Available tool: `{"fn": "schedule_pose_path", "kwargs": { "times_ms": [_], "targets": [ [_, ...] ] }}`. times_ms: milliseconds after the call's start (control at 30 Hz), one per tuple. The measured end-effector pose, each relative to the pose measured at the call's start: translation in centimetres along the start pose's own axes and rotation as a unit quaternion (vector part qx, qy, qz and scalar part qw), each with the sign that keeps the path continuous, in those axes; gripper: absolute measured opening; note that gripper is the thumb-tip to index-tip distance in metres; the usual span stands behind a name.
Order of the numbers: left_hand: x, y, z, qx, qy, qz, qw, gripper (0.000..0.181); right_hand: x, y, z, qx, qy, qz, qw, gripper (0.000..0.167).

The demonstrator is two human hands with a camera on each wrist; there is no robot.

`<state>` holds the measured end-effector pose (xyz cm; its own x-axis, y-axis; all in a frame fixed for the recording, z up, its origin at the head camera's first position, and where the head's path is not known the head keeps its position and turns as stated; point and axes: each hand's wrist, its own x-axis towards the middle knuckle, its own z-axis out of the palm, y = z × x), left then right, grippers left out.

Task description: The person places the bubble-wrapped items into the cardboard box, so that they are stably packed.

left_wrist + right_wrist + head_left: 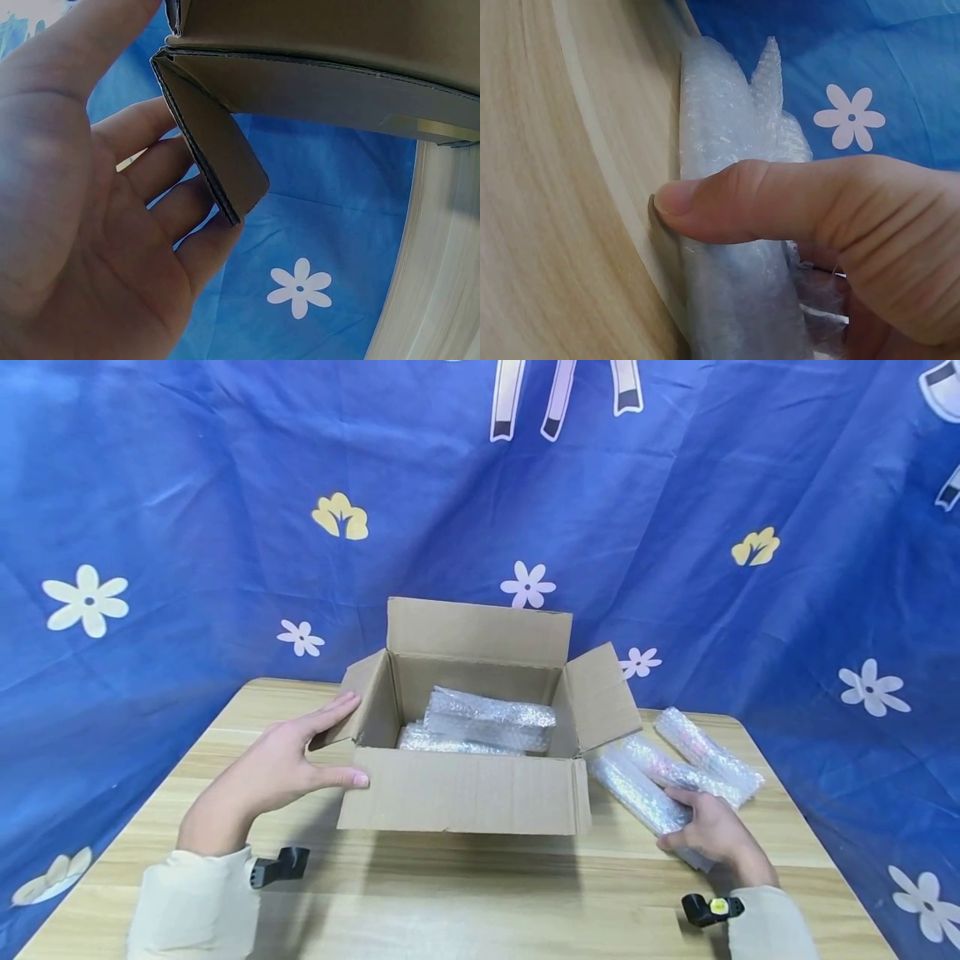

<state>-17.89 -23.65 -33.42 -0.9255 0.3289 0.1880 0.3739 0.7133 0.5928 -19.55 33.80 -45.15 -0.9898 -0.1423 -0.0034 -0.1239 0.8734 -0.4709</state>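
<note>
Bubble-wrapped packet (643,795) in the right hand (708,831) lies on the right-hand part of the table (465,910), slanting from beside the box toward the near right corner. The right grip is pinching it near its closer end: the right wrist view shows the thumb across one side of the clear wrap and fingers on the other.

Just beyond it, a second packet (682,774) lies alongside, and a third packet (708,750) slants near the table's back right corner, its closer end meeting the second one; whether they overlap there cannot be told.

The cardboard box (465,793) stands near the middle of the table's back edge, its flaps folded outward. Inside, an upper packet (487,718) lies slantwise over a lower packet (442,742), both in the same clear wrap.

The left hand (281,760) is at the box's front left corner. Its grip is spread wide, the fingers against the left flap (367,681) and the thumb at the left end of the front flap.

Both wrists, in pale sleeves (198,906), carry small black devices (281,867). Behind the table hangs a blue cloth (420,510) printed with white flowers and yellow shapes.
</note>
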Motion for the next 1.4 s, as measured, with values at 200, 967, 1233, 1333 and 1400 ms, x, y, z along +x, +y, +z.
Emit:
{"fn": "schedule_pose_path", "kwargs": {
  "times_ms": [200,967,1233,1333,1400],
  "targets": [
    [0.0,-0.1,0.1,0.003,0.001,0.0,1.0,0.106,-0.2,0.1,0.0,0.014,0.014,-0.008,0.9998,0.092],
    [0.1,0.1,-0.2,0.015,-0.006,0.006,0.9998,0.106,-1.3,-0.2,-6.6,-0.034,0.038,-0.023,0.9984,0.082],
    [0.1,0.2,-0.2,0.016,-0.007,0.003,0.9998,0.106,-1.6,-0.6,-9.5,-0.074,0.048,-0.041,0.9953,0.083],
    [0.1,0.1,-0.2,0.015,-0.008,0.003,0.9998,0.106,-1.7,-0.8,-10.6,-0.081,0.055,-0.043,0.9943,0.082],
    [0.1,0.1,-0.2,0.015,-0.008,0.002,0.9999,0.106,-1.9,-1.1,-11.3,-0.079,0.057,-0.038,0.9945,0.081]
  ]
}}
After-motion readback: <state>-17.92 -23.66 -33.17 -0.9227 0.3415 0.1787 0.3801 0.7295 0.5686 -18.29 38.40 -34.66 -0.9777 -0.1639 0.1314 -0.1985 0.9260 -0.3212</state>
